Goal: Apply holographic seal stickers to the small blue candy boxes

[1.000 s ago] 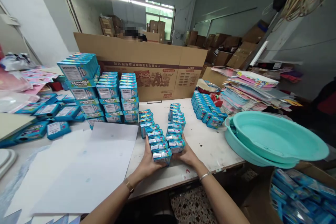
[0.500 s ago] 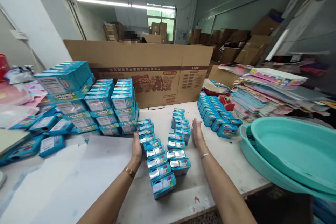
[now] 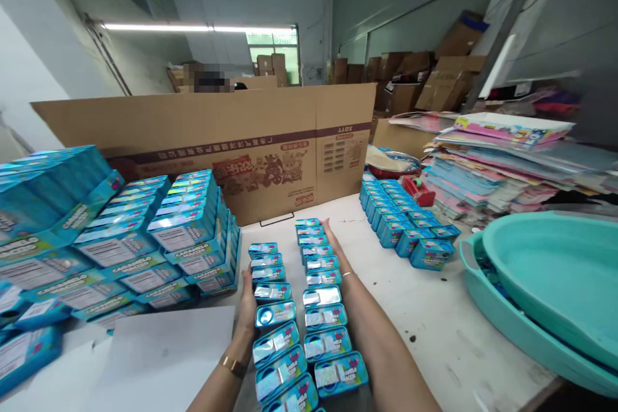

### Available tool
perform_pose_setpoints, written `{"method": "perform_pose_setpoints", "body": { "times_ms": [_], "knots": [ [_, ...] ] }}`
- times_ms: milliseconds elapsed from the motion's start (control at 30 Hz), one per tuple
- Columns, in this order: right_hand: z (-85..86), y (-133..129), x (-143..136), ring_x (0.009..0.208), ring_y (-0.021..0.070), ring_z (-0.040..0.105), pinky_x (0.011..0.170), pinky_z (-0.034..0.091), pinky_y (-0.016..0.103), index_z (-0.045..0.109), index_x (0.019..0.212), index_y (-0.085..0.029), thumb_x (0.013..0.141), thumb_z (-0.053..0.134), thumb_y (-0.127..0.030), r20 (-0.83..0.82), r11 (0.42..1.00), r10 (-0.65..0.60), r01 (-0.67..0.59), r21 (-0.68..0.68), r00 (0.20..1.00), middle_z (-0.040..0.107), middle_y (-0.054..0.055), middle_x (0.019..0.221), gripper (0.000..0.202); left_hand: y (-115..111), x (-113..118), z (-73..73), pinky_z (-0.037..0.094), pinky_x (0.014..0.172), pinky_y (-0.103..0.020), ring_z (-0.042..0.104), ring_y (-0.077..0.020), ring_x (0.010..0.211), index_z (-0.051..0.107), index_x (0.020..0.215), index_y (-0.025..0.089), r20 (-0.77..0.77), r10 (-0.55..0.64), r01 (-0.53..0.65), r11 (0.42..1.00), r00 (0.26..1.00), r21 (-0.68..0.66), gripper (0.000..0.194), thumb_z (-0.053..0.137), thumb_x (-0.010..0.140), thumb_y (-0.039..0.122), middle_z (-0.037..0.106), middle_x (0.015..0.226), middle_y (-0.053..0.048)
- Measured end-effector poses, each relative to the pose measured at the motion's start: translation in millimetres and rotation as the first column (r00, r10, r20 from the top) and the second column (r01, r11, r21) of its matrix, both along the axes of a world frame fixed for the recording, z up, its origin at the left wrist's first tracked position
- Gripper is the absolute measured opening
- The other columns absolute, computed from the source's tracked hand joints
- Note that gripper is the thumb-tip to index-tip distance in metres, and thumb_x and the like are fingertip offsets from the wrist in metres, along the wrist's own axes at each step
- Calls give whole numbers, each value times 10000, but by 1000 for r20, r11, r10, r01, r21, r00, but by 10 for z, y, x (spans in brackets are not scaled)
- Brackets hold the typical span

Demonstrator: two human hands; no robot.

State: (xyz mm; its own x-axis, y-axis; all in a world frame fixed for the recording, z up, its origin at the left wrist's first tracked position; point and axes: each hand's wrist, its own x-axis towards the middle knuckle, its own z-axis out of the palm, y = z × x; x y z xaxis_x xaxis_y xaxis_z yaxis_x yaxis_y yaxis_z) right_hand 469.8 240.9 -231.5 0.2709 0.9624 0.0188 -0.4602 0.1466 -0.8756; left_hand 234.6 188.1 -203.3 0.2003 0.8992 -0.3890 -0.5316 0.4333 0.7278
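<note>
Two rows of small blue tins with shiny tops stand on the white table between my hands. My left hand (image 3: 247, 308) lies along the outer side of the left row (image 3: 275, 313); its fingertips are partly hidden by the tins. My right hand (image 3: 337, 247) is stretched flat along the outer side of the right row (image 3: 322, 297), fingers pointing to the far end. Neither hand is wrapped round a tin. A narrow gap runs between the rows, and the nearest left tin is cut off by the lower edge.
Stacked blue boxes (image 3: 183, 238) stand at left beside white paper (image 3: 168, 347). A large cardboard sheet (image 3: 203, 135) rises behind. Right of my arm are another group of tins (image 3: 396, 219), turquoise basins (image 3: 545, 270) and piled flat cartons (image 3: 506, 174). A person's head shows behind the cardboard.
My right hand has come in against the right row. The two rows now stand straighter and more parallel. The view has turned somewhat to the right and closer.
</note>
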Motion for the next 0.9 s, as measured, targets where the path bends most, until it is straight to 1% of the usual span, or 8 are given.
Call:
{"method": "perform_pose_setpoints", "body": {
  "times_ms": [167, 267, 367, 467, 567, 700, 800, 900],
  "knots": [
    [-12, 144, -244, 749, 219, 693, 714, 575, 351, 697, 865, -200, 768, 520, -852, 181, 999, -53, 52, 14, 982, 715, 47, 728, 682, 6, -5, 30, 626, 795, -420, 760, -266, 890, 672, 1188, 238, -193, -31, 62, 986, 981, 156, 516, 526, 903, 643, 772, 1030, -66],
    [-4, 92, -174, 902, 245, 702, 839, 561, 394, 717, 885, -207, 808, 490, -813, 293, 979, -202, 203, 25, 935, 744, 75, 838, 652, -79, -167, 140, 488, 1064, -529, 606, -329, 1271, 693, 1151, 251, -400, 55, 60, 961, 915, 269, 532, 468, 909, 668, 715, 1242, -96],
    [-5, -211, 119, 984, 268, 678, 935, 518, 433, 712, 880, -203, 819, 539, -720, 398, 907, -402, 419, 48, 824, 742, 101, 919, 549, -281, -337, 435, 258, 1228, -510, 396, -315, 1455, 658, 1212, 272, -509, 186, 44, 913, 840, 406, 555, 633, 814, 657, 602, 1429, -72],
    [-48, -762, 496, 1062, 290, 635, 989, 481, 461, 690, 981, -185, 806, 602, -589, 496, 787, -567, 611, 89, 658, 711, 133, 1052, 449, -484, -201, 905, 349, 1189, -493, 452, -332, 1411, 618, 1291, 234, -600, 230, 275, 727, 766, 630, 674, 689, 763, 648, 590, 1438, -111],
    [-103, -1351, 828, 1288, 325, 488, 1098, 376, 516, 579, 1246, -158, 817, 593, -487, 579, 631, -676, 765, 133, 456, 573, 198, 1332, 541, -461, 393, 1303, 479, 1081, -434, 553, -303, 1319, 585, 1328, 190, -671, 101, 545, 500, 735, 673, 635, 614, 840, 594, 621, 1393, -139],
    [-162, -1802, 1182, 1491, 387, 169, 1183, 178, 601, 311, 1482, -96, 804, 580, -497, 654, 472, -709, 867, 161, 264, 260, 264, 1575, 833, -36, 1526, 1453, 499, 1032, -397, 553, -282, 1317, 512, 1403, 137, -840, 168, 802, 247, 516, 543, 586, 515, 923, 473, 567, 1449, -170],
    [-204, -1857, 1429, 1515, 403, 106, 1201, 135, 594, 197, 1529, -42, 792, 533, -601, 667, 443, -709, 881, 169, 229, 167, 268, 1613, 984, 382, 2300, 1437, 421, 1103, -393, 529, -299, 1338, 535, 1379, 106, -893, 313, 894, 206, 325, 397, 531, 521, 932, 392, 569, 1442, -184],
    [-260, -1823, 1656, 1498, 390, 206, 1200, 192, 557, 231, 1525, -47, 762, 529, -685, 649, 446, -724, 876, 182, 233, 234, 260, 1599, 1038, 769, 2935, 1424, 418, 1090, -389, 551, -313, 1305, 611, 1286, 133, -895, 357, 917, 190, 268, 350, 419, 538, 934, 348, 634, 1361, -170]
  ]
}}
